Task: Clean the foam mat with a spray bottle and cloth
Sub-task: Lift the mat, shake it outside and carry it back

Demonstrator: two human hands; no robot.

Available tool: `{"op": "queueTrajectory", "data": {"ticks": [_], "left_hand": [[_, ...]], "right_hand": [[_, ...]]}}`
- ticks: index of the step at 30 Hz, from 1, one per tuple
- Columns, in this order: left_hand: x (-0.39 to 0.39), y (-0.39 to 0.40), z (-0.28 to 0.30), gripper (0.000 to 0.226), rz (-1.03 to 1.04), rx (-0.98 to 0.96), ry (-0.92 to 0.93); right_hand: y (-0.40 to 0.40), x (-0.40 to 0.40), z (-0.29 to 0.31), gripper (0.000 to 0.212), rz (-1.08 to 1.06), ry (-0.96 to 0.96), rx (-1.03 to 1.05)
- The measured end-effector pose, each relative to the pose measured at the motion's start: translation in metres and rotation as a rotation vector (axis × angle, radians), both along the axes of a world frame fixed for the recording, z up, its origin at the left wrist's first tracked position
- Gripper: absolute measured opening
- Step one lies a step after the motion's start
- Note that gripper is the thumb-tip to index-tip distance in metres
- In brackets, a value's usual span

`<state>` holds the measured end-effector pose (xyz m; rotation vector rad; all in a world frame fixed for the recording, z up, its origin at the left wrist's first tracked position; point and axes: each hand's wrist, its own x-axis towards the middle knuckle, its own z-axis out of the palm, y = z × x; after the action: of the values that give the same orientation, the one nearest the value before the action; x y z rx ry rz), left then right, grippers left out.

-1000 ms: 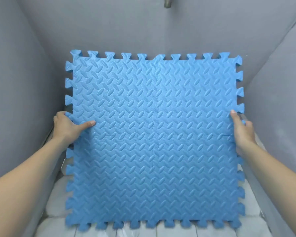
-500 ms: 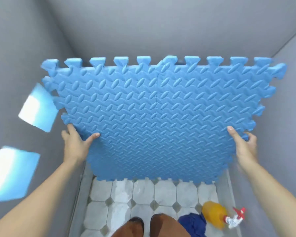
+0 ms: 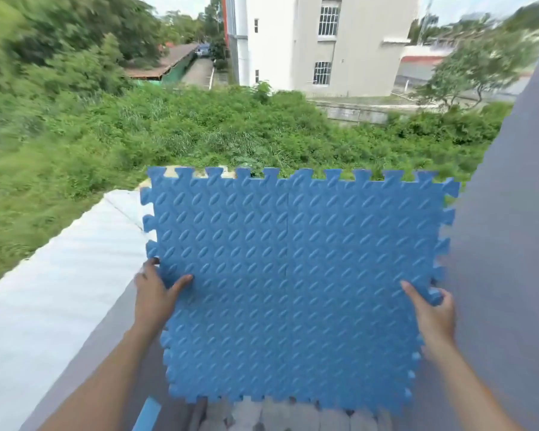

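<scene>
Greenery behind; left hand (image 3: 156, 293) and right hand (image 3: 433, 312), fingers clamped, hold foam mat (image 3: 293, 275) upright.

Outdoor ledge, high up: white building (image 3: 308, 42), overgrown greenery (image 3: 199, 126), corrugated roof (image 3: 59, 259) below.

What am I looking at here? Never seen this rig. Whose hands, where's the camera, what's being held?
There is no robot here: a person wears one wide-angle camera on the head, looking forward and down, so the single picture shows their own two arms. The left hand grips the left edge of a blue foam mat and the right hand grips its right edge, thumbs on the patterned face. The mat is made of interlocking tiles and is held up in front of the person, not lying on a surface. Behind it are a white corrugated roof, green bushes and a pale building. No spray bottle or cloth is in view.
</scene>
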<state>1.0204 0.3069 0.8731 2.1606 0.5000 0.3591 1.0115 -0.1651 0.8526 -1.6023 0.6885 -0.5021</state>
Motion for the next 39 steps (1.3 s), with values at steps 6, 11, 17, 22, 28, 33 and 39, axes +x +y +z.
{"op": "queueTrajectory", "data": {"ticks": [6,11,17,22,28,33,39], "left_hand": [[-0.018,0.02,0.063,0.076,0.051,0.026,-0.078],[-0.028,0.042,0.074,0.077,0.1,0.026,-0.101],[-0.033,0.064,0.082,0.079,0.162,0.042,-0.141],[-0.038,0.081,0.101,0.074,0.216,0.094,-0.332],[-0.053,0.124,0.121,0.079,0.257,0.167,-0.361],[-0.083,0.158,0.127,0.13,0.291,0.371,-0.201],[-0.167,0.191,0.126,0.135,0.589,0.473,-0.086]], "right_hand": [[0.021,0.016,0.064,0.091,0.101,-0.085,-0.063],[0.041,0.028,0.091,0.052,0.157,-0.044,-0.061],[0.065,0.05,0.111,0.071,0.225,-0.114,-0.109],[0.096,0.067,0.128,0.081,0.2,-0.217,-0.241],[0.142,0.104,0.135,0.079,0.314,-0.234,-0.363],[0.199,0.152,0.126,0.099,0.568,-0.275,-0.439],[0.312,0.182,0.13,0.096,0.949,-0.433,-0.551]]}}
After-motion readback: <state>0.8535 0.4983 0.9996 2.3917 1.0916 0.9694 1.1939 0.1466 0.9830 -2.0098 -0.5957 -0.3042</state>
